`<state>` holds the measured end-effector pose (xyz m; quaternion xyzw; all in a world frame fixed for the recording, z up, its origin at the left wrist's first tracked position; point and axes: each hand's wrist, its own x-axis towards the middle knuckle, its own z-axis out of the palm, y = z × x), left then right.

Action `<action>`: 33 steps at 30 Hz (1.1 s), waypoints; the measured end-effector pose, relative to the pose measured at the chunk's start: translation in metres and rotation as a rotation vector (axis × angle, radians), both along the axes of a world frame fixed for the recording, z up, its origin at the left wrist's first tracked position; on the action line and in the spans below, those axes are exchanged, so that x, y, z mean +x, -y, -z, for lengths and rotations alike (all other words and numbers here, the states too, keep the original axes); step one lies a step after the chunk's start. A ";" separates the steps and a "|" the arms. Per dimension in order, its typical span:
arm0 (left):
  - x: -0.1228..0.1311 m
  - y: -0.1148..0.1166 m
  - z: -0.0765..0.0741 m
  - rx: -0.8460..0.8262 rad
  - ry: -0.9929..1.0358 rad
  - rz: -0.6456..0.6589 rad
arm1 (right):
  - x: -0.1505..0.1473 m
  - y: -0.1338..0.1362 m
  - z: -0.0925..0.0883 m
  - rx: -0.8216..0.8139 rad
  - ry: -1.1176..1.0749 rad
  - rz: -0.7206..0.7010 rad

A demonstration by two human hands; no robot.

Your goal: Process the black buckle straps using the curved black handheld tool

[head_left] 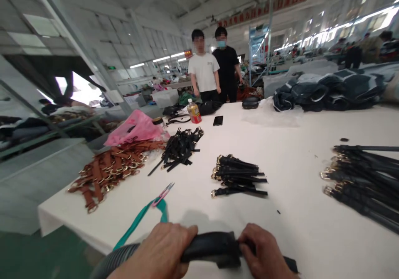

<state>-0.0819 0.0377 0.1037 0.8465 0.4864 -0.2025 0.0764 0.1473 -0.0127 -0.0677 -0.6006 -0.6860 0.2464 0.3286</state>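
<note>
While both hands grip it at the table's near edge, the black strap piece (212, 250) could slide off the edge if either hold loosens.
Left hand (162, 252) is curled around its left end; right hand (264, 254) pinches the right end, fingers closed.

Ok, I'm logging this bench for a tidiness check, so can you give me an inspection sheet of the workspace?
Surface: white table, mostly bare in the middle.
Job's things: black strap piece held across both hands; black buckled straps stacked ahead.
Clutter: brown straps, loose black strips, long black straps, pink bag, bottle, phone, pink-handled snips on a green lanyard.
Grippers: left hand and right hand both closed on the strap piece.
Cables: nothing seen.
Surroundings: two people standing at the far edge; factory hall.
</note>
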 end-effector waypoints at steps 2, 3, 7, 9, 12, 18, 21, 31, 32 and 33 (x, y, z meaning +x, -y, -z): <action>0.007 -0.004 0.001 -0.024 0.004 -0.002 | 0.000 0.001 -0.002 0.009 -0.026 0.028; 0.008 -0.005 0.003 -0.030 0.003 -0.007 | 0.001 0.002 -0.004 0.010 -0.037 0.032; -0.003 -0.004 0.004 -0.027 -0.024 -0.041 | 0.001 0.003 -0.010 0.024 -0.068 0.020; -0.010 -0.004 -0.001 -0.031 -0.031 -0.040 | 0.001 0.004 -0.011 0.017 -0.073 0.019; -0.010 -0.005 -0.009 -0.049 -0.022 -0.009 | 0.001 0.004 -0.010 0.003 -0.080 0.020; 0.010 -0.008 -0.003 -0.070 0.001 0.023 | 0.001 0.004 -0.011 0.025 -0.070 0.042; 0.003 -0.009 0.003 -0.059 -0.011 0.004 | 0.001 0.005 -0.011 0.039 -0.075 0.037; -0.004 -0.015 0.019 -0.035 0.025 0.026 | 0.002 0.004 -0.009 0.041 -0.054 0.050; -0.003 -0.016 0.022 -0.021 0.027 0.012 | 0.002 0.004 -0.010 0.026 -0.055 0.052; -0.003 -0.018 0.024 -0.004 0.026 -0.010 | 0.002 0.004 -0.012 0.007 -0.056 0.054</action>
